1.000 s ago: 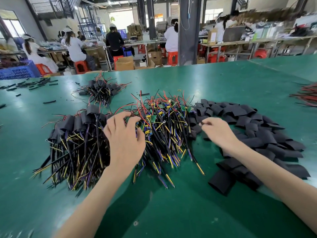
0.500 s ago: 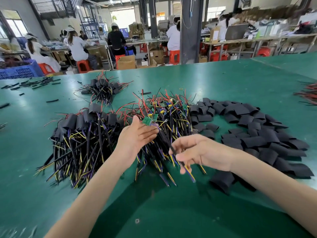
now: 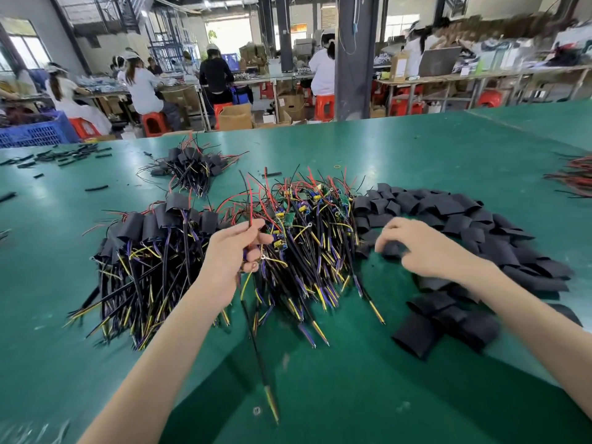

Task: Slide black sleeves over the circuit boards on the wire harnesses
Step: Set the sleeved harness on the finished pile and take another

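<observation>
readable text: none that I can make out, tbh
orange sign (image 3: 298,27): up high, just left of the pillar (image 3: 354,59), way too blurry to read
cardboard box (image 3: 398,68): on the bench just right of the pillar, pale label on it, too small to tell
circuit boards (image 3: 289,218): on the table in front of the pillar, any lettering is too tiny

green table (image 3: 416,149) | blue crate (image 3: 35,131) far left | red stools (image 3: 153,123) (workers (image 3: 141,88) seated) | dark pillar (image 3: 354,56)
</observation>
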